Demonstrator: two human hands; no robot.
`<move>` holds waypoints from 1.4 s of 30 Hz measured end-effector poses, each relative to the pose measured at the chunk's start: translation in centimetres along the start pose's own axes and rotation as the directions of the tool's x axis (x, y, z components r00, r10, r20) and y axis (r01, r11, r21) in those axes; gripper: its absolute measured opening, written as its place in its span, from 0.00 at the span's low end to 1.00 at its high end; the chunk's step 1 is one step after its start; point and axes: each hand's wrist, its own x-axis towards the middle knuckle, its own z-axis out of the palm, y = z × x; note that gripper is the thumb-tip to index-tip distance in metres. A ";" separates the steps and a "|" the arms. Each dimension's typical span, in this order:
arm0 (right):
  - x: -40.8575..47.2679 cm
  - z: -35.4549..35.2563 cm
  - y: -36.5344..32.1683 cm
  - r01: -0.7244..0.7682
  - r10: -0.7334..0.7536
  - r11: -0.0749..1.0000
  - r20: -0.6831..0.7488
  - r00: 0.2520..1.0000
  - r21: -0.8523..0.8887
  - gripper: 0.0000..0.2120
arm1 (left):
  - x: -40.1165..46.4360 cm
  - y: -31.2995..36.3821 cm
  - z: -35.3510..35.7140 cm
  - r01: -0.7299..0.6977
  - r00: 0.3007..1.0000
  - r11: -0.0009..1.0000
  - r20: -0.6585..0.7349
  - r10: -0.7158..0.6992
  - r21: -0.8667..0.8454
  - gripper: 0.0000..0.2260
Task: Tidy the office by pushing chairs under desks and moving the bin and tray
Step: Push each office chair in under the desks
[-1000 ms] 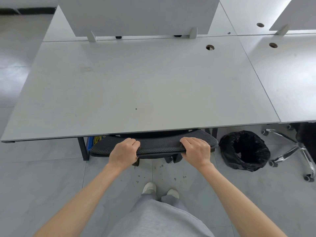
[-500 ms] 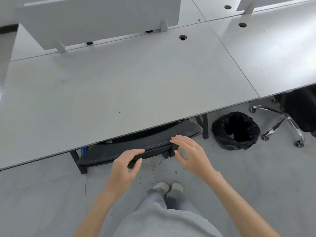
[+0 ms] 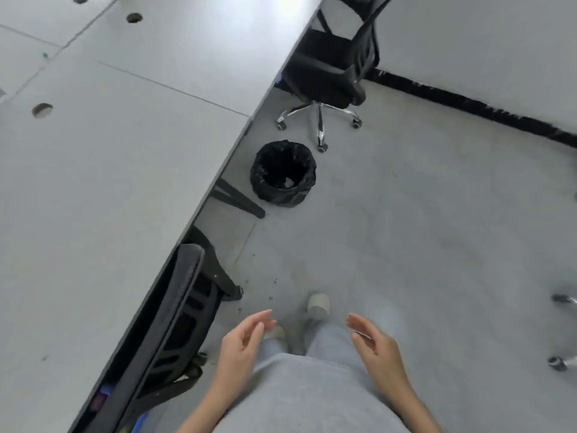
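A black mesh chair point(image 3: 175, 323) sits tucked under the grey desk point(image 3: 103, 189) at my lower left; only its backrest shows past the desk edge. My left hand point(image 3: 242, 342) and my right hand point(image 3: 373, 345) float in front of my body with relaxed fingers, holding nothing and touching nothing. A round bin lined with a black bag point(image 3: 283, 174) stands on the floor by the desk's edge, ahead of me. Beyond it a second black office chair point(image 3: 331, 73) with a chrome star base stands partly out from the desk. No tray is in view.
A black desk leg point(image 3: 239, 198) juts out between the tucked chair and the bin. A wall with a black skirting strip point(image 3: 468, 103) runs at the upper right. Chrome castors of another chair point(image 3: 562, 360) show at the right edge. Grey floor lies ahead.
Both hands have let go of the chair's backrest and pulled back toward my body. My view has swung right, so the bin and the second chair now lie ahead.
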 end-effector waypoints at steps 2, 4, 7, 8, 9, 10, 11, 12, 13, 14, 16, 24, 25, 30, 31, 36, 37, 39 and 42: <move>-1.0 -1.4 1.5 -0.066 0.077 0.994 -0.137 0.988 0.082 0.18 | 2.7 2.0 2.6 -0.038 0.988 0.998 0.151 0.030 0.052 0.13; -1.2 -2.9 2.5 -0.114 0.154 0.981 -0.275 0.949 0.156 0.19 | 5.8 4.4 5.4 -0.105 0.959 0.990 0.273 0.076 0.093 0.12; -0.1 -5.2 3.3 -0.135 0.245 0.954 -0.433 0.868 0.269 0.17 | 11.1 8.7 10.3 -0.239 0.898 0.958 0.412 0.157 0.157 0.14; 0.7 -6.2 3.6 -0.136 0.273 0.942 -0.465 0.842 0.307 0.15 | 12.8 10.1 12.1 -0.285 0.877 0.942 0.444 0.182 0.177 0.14; 1.6 -7.4 3.8 -0.136 0.296 0.931 -0.482 0.825 0.339 0.14 | 14.4 11.5 14.1 -0.320 0.861 0.929 0.466 0.202 0.187 0.14; 2.8 -8.7 4.0 -0.135 0.308 0.925 -0.494 0.813 0.356 0.13 | 15.9 12.9 15.9 -0.346 0.848 0.919 0.483 0.219 0.191 0.14; 4.3 -10.3 4.0 -0.130 0.308 0.925 -0.503 0.808 0.357 0.12 | 17.4 14.2 17.8 -0.371 0.836 0.908 0.496 0.236 0.194 0.14; 6.1 -12.2 3.9 -0.129 0.306 0.926 -0.507 0.806 0.354 0.12 | 18.8 15.4 19.8 -0.396 0.825 0.897 0.506 0.252 0.197 0.13; 8.0 -14.3 3.8 -0.124 0.301 0.927 -0.503 0.810 0.355 0.12 | 20.2 16.4 21.5 -0.412 0.819 0.887 0.510 0.261 0.207 0.13; 10.0 -16.5 3.4 -0.118 0.294 0.927 -0.494 0.818 0.357 0.12 | 21.4 17.2 23.0 -0.413 0.821 0.884 0.509 0.257 0.218 0.13; 14.1 -20.9 1.7 -0.080 0.234 0.945 -0.483 0.844 0.319 0.12 | 23.2 18.7 25.3 -0.392 0.836 0.892 0.491 0.244 0.225 0.13; 30.9 -37.0 -7.2 0.155 -0.029 0.966 -0.507 0.861 0.208 0.11 | 31.0 22.8 30.2 -0.255 0.934 0.926 0.319 0.162 0.278 0.13; 33.1 -38.4 -7.7 0.165 -0.040 0.965 -0.505 0.862 0.205 0.10 | 32.6 23.3 31.0 -0.241 0.943 0.930 0.292 0.157 0.278 0.13; 43.3 -44.7 -7.7 0.101 -0.009 0.981 -0.488 0.873 0.163 0.13 | 44.1 28.7 37.8 -0.247 0.952 0.915 0.254 0.168 0.318 0.14; 44.9 -45.8 -7.5 0.070 0.022 0.983 -0.484 0.875 0.172 0.14 | 46.4 30.3 39.7 -0.264 0.944 0.912 0.277 0.179 0.312 0.14; 50.9 -52.3 -8.1 -0.023 0.107 0.985 -0.491 0.865 0.174 0.14 | 56.5 41.6 49.8 -0.401 0.877 0.877 0.388 0.284 0.266 0.12; 52.0 -53.7 -8.3 -0.031 0.115 0.984 -0.494 0.862 0.175 0.13 | 58.2 43.7 51.6 -0.426 0.862 0.867 0.408 0.302 0.258 0.12; 54.3 -56.5 -8.7 -0.039 0.118 0.986 -0.505 0.855 0.163 0.13 | 61.2 47.3 55.1 -0.468 0.835 0.850 0.434 0.338 0.240 0.12; 58.7 -60.8 -9.3 -0.045 0.122 0.985 -0.492 0.862 0.166 0.13 | 64.7 51.3 59.4 -0.511 0.806 0.832 0.455 0.378 0.215 0.12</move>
